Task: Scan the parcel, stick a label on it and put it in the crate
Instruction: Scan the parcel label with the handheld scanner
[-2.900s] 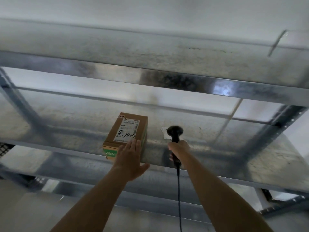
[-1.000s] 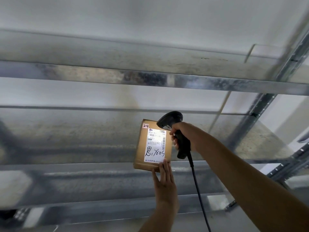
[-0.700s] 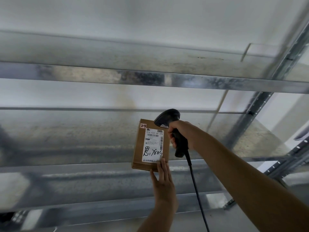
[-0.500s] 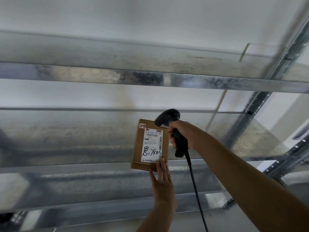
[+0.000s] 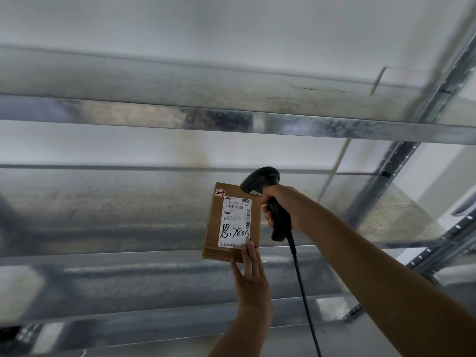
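At centre frame, a brown parcel point(image 5: 233, 222) lies on the metal shelf point(image 5: 103, 210), its white label point(image 5: 235, 221) facing up. Below it, the left hand point(image 5: 251, 282) lies flat, fingers extended onto the parcel's lower right corner, gripping nothing. Just right, the right hand point(image 5: 282, 208) is wrapped closed around a black scanner point(image 5: 268, 194), head over the parcel's upper right corner.

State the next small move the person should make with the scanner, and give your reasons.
Probably pull the trigger: the right hand aims the scanner at the parcel, while the left hand steadies its near edge, shipping label facing up.
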### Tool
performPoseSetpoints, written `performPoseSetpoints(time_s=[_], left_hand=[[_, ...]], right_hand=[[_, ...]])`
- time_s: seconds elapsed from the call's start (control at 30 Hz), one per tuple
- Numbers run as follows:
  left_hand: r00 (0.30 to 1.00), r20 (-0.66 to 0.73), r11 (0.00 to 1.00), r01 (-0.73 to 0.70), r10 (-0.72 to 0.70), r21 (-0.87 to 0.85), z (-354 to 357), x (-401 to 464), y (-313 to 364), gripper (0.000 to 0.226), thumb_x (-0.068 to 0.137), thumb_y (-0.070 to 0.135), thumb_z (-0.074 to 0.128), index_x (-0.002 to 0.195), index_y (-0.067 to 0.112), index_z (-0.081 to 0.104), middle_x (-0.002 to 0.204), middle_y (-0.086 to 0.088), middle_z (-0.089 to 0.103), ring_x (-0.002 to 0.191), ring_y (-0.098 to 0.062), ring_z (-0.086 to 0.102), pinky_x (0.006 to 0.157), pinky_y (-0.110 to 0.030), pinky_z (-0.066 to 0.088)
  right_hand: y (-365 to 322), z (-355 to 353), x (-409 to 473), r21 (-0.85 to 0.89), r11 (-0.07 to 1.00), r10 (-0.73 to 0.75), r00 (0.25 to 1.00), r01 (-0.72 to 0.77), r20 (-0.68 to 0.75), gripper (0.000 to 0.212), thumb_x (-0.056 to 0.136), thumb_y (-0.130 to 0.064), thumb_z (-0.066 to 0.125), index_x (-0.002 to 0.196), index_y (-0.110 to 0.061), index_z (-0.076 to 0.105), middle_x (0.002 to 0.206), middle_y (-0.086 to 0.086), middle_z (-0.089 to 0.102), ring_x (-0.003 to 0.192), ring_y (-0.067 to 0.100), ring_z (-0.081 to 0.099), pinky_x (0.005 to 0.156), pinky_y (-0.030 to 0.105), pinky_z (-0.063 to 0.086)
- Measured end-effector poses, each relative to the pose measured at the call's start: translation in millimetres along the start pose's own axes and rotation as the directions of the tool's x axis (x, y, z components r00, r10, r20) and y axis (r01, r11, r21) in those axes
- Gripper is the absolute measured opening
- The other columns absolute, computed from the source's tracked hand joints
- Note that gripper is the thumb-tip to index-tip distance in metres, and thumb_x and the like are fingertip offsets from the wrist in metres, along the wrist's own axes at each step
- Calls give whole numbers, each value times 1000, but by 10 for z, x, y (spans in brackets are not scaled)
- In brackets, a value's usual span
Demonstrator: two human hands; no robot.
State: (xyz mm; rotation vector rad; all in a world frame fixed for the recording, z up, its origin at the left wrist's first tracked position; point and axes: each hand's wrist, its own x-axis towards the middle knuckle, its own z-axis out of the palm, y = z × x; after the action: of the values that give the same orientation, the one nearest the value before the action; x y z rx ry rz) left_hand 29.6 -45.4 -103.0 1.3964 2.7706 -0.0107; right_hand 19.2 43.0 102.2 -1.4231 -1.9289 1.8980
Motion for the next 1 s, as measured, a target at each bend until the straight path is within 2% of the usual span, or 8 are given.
performPoseSetpoints(time_s=[0.13,0.27,0.43,0.67,0.83,1.0], left_hand=[[1000,-6,999,-6,5,-33,-62,64,-24,93,90,31,51,139,-6,-20,142,-29,-31,139,-41,-16,111,-59,2],[999,15,998,-37,38,-50,-278,203,-96,89,90,33,49,141,-4,-14,150,-26,-18,142,-40,-4,113,-57,11],[996,66,997,-64,68,-51,-493,297,-175,96,83,35,57,144,-1,-7,155,-22,-6,143,-36,1,116,-53,12],[998,6,988,-63,65,-140,-557,397,-229,84,86,27,54,146,5,0,157,-15,2,144,-30,4,118,-46,11],[997,-4,988,-72,72,-134,-603,548,-193,83,86,32,55,147,7,4,157,-13,4,144,-28,7,116,-43,15],[1000,4,988,-13,13,-153,-632,761,-37,89,83,41,56,147,7,3,157,-13,4,144,-27,7,117,-43,15]], right_hand=[[-6,-1,44,-10,1000,3,1000,-3,-29,7,77,2,50,71,-1,50,59,11,48,45,20,44,46,29,41],[26,-51,128,-13,1000,-5,998,4,-69,5,78,0,52,82,0,52,58,10,50,44,19,45,44,26,43],[101,-260,287,-60,998,-31,989,22,-145,14,78,-1,54,92,2,51,57,10,51,44,18,47,42,23,44],[221,-718,626,-114,992,-82,962,54,-261,23,74,-3,56,96,4,53,56,12,53,44,21,48,45,25,44],[364,-1113,929,-139,990,-50,961,12,-273,28,76,-2,58,102,6,52,58,13,55,46,21,50,47,28,45],[501,-1495,1273,-117,993,-19,958,-15,-287,37,78,-3,59,112,6,48,61,14,56,51,23,53,50,31,48]])
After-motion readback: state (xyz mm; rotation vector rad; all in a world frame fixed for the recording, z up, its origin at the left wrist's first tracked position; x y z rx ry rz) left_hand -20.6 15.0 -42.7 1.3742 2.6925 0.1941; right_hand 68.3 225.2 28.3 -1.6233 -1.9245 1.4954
